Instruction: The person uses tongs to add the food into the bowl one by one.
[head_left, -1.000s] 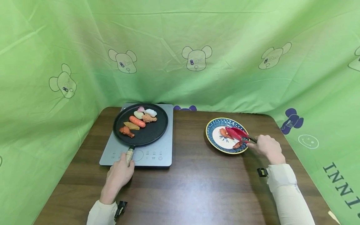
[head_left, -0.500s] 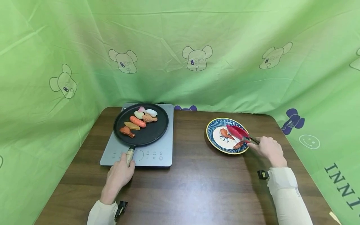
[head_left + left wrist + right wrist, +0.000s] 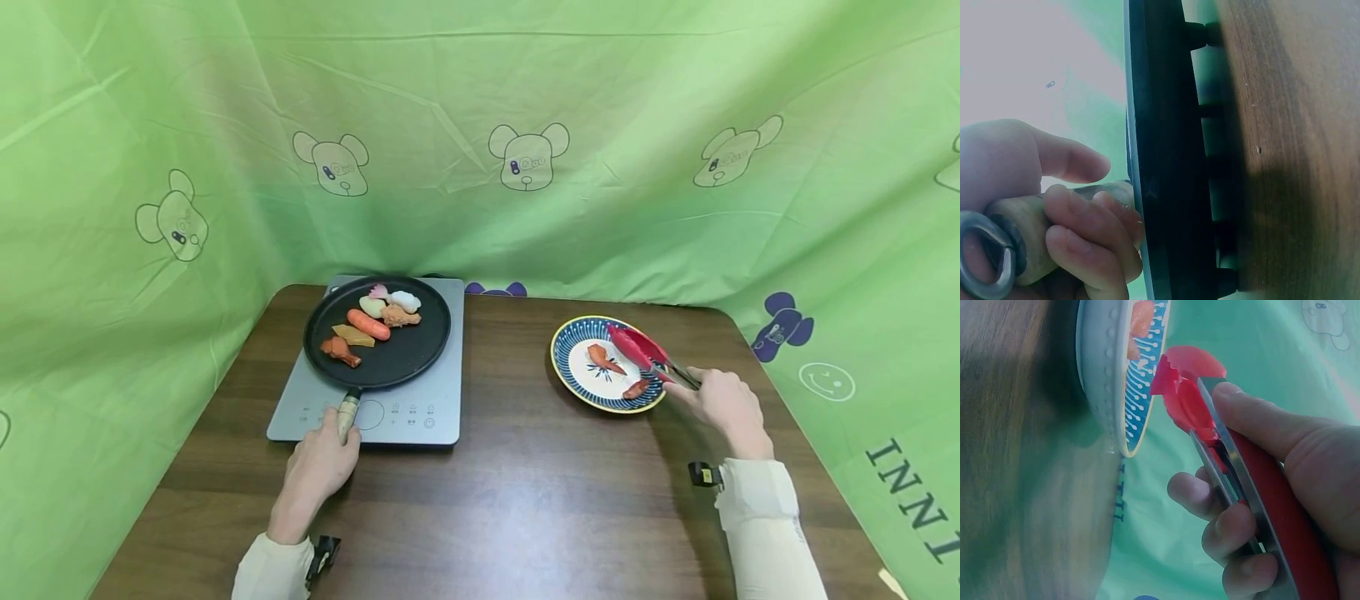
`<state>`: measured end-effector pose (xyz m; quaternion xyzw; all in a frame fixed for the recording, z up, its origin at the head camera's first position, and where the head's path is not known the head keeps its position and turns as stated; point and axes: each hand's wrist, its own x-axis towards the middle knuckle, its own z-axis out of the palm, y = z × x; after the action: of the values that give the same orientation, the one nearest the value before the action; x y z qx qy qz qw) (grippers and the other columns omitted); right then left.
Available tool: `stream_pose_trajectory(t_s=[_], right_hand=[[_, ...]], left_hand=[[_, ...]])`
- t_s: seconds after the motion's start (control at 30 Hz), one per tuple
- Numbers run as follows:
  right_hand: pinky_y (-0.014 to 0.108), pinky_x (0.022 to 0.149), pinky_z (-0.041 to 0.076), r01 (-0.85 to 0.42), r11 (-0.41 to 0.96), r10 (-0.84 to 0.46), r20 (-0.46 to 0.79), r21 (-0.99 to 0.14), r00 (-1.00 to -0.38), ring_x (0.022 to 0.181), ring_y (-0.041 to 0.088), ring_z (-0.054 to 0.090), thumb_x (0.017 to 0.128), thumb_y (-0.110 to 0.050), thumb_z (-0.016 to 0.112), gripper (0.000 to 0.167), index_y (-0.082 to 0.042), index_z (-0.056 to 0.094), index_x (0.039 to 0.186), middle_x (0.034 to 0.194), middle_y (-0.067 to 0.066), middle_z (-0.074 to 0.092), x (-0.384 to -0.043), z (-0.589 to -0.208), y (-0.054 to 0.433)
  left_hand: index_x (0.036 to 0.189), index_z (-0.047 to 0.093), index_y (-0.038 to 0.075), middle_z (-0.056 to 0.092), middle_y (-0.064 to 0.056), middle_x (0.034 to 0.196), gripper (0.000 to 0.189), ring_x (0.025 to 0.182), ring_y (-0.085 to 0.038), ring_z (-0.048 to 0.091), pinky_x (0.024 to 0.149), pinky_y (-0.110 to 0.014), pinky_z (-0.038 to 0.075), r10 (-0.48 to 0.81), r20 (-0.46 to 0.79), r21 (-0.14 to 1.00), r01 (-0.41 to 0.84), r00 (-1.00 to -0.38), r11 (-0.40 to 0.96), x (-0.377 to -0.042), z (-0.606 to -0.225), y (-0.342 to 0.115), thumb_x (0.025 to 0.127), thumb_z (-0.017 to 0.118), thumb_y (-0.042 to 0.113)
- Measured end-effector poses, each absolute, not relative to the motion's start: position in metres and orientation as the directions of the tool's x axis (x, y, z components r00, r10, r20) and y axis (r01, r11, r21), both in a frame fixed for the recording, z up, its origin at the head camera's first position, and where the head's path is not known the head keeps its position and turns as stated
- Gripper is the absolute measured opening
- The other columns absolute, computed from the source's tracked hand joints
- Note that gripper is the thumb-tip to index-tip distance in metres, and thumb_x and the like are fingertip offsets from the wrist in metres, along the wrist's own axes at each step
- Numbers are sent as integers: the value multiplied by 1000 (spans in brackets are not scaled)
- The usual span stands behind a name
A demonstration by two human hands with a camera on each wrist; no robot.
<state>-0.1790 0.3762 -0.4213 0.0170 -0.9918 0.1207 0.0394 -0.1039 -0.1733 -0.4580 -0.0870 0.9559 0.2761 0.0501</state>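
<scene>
In the head view, my left hand (image 3: 318,462) grips the wrapped handle (image 3: 348,412) of a round black frying pan (image 3: 408,354). The left wrist view shows fingers curled round that handle (image 3: 1032,234), with a metal ring at its end. Red-tipped tongs (image 3: 636,345) are held in my right hand (image 3: 726,408). Their red heads hover over the right side of a blue-patterned plate (image 3: 564,379). On the plate lie an orange-brown drumstick-like piece (image 3: 600,357) and a darker reddish piece (image 3: 636,389). From the right wrist, the tongs' heads (image 3: 1188,394) sit close together beside the plate's rim, holding no food.
The pan stands on a grey induction cooker (image 3: 442,408). In it are a sausage (image 3: 368,324), a small drumstick (image 3: 341,352), a fried chicken piece (image 3: 400,315) and several other food pieces. A green curtain (image 3: 450,225) hangs behind the brown wooden table (image 3: 510,483).
The right hand has drawn the tongs slightly up and to the right, off the food on the plate. The left hand stays on the pan handle.
</scene>
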Motion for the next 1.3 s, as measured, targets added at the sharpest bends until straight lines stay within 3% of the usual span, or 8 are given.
stream_pose_trajectory(t_s=[0.33, 0.63, 1.0, 1.17, 1.3], right_hand=[[55, 58, 43, -83, 965, -51, 132, -248, -990, 81, 48, 59, 87, -56, 56, 67, 1, 59, 123, 104, 35, 59, -171, -416, 368], [45, 51, 40, -129, 954, -77, 196, -271, -978, 62, 30, 52, 86, -50, 63, 62, 1, 61, 121, 78, 19, 61, -163, -404, 355], [43, 53, 40, -161, 945, -107, 197, -285, -975, 64, 28, 52, 86, -49, 63, 63, 2, 59, 124, 76, 17, 62, -156, -396, 337], [42, 53, 40, -177, 939, -117, 211, -295, -971, 64, 28, 51, 83, -54, 65, 71, 3, 59, 124, 85, 26, 64, -154, -395, 329], [39, 54, 39, -188, 935, -121, 227, -300, -966, 64, 27, 50, 79, -56, 67, 71, 0, 61, 123, 78, 20, 63, -152, -394, 323]], left_hand=[[130, 32, -6, 51, -14, 71, 50, 52, -25, 47, 45, -37, 35, -140, -142, 516, -195, -980, 834, -104, -458, -173, 95, 44, 27], [135, 29, -7, 54, -18, 76, 54, 54, -26, 48, 47, -38, 36, -134, -159, 502, -197, -978, 842, -103, -457, -174, 95, 43, 27], [133, 30, -6, 52, -16, 74, 52, 53, -26, 47, 46, -37, 35, -131, -151, 510, -191, -980, 839, -103, -458, -174, 95, 43, 27], [133, 30, -6, 52, -16, 73, 52, 53, -26, 47, 46, -37, 35, -132, -149, 507, -190, -980, 841, -103, -458, -174, 95, 43, 27], [134, 30, -7, 52, -17, 74, 53, 53, -26, 47, 46, -37, 36, -132, -146, 506, -189, -980, 842, -103, -459, -174, 95, 43, 27]])
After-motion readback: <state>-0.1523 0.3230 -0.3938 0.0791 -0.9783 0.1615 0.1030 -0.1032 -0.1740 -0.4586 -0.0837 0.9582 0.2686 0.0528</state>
